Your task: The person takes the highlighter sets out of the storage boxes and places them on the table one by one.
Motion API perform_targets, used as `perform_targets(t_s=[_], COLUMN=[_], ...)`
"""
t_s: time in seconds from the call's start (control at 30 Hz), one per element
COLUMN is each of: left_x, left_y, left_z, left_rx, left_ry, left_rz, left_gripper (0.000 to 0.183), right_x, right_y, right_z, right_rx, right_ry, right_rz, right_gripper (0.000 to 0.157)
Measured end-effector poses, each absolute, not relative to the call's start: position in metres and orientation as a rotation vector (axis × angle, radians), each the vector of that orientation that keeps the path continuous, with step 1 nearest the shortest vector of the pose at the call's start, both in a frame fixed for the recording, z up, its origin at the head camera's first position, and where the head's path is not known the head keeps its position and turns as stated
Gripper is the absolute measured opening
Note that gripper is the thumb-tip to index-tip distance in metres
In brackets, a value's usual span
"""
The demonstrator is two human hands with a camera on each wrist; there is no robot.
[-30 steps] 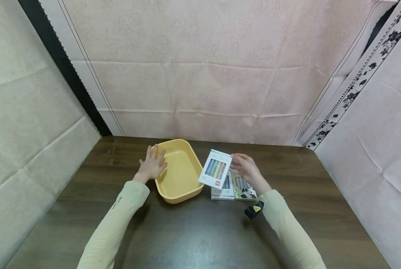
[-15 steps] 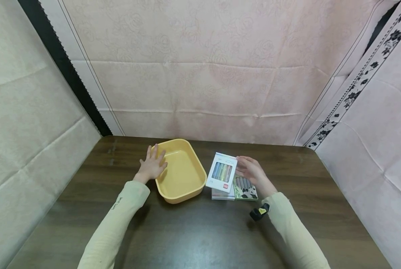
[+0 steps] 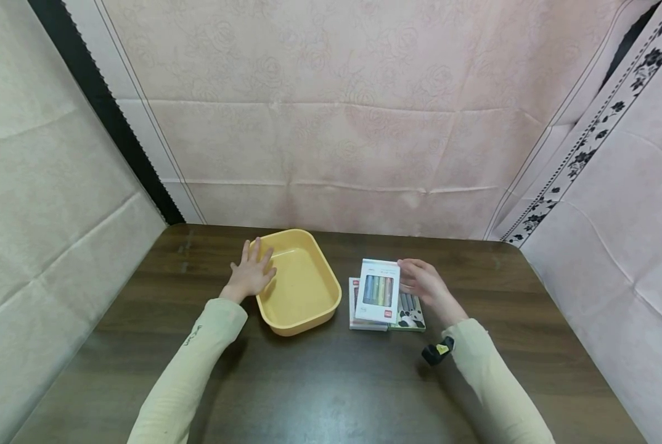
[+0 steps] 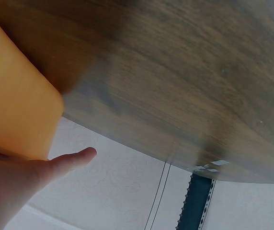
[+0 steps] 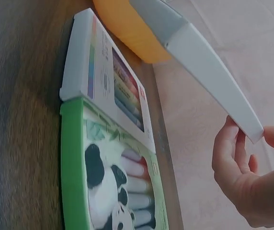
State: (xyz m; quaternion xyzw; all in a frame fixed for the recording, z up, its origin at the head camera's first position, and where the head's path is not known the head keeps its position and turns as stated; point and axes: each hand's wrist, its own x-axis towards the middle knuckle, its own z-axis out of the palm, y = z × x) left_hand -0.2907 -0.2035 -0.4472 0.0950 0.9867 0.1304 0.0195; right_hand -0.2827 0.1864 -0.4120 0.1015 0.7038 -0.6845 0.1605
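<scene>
My right hand (image 3: 424, 283) pinches the upper right corner of a white marker box (image 3: 378, 291), whose window shows a row of coloured markers. In the right wrist view this box (image 5: 213, 72) is held up, apart from two flat boxes below. One is a white marker box (image 5: 106, 72) with a rainbow stripe, mostly covered in the head view. Beside it lies a green marker box (image 3: 411, 316) with pandas on it. My left hand (image 3: 250, 271), fingers spread, rests on the left rim of a yellow plastic basin (image 3: 303, 290). Nothing lies inside the basin.
All of this is on a dark wood-grain table (image 3: 309, 388). Pale patterned cloth (image 3: 331, 142) hangs behind the table's back edge and along both sides. A black device (image 3: 437, 351) is strapped to the right wrist.
The right hand has carried the white marker box rightward and slightly nearer, away from the basin and over the flat boxes. Its tilt has lessened. The left hand has stayed put.
</scene>
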Motion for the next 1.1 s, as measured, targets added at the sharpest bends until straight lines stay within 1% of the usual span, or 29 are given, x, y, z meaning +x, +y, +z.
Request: perform_targets(t_s=[0.33,0.6,0.73,1.1], left_x=[-0.291,-0.291,-0.292,-0.291], left_y=[-0.203,-0.204,-0.204,-0.203], left_z=[-0.447,-0.447,-0.448,-0.447], left_rx=[0.297,0.299,0.297,0.296], left_ry=[3.074,3.064,3.056,3.074], left_rz=[0.401,0.406,0.401,0.410], left_gripper=[0.058,0.058,0.058,0.058], right_x=[-0.283,-0.283,-0.283,-0.283], right_y=[0.197,0.202,0.206,0.220], right_z=[-0.413,-0.413,-0.412,-0.410], right_rx=[0.268,0.240,0.235,0.212], right_ry=[2.104,2.131,2.137,2.165], right_rz=[-1.892,-1.859,-1.844,-1.802], right_gripper=[0.061,0.053,0.053,0.061])
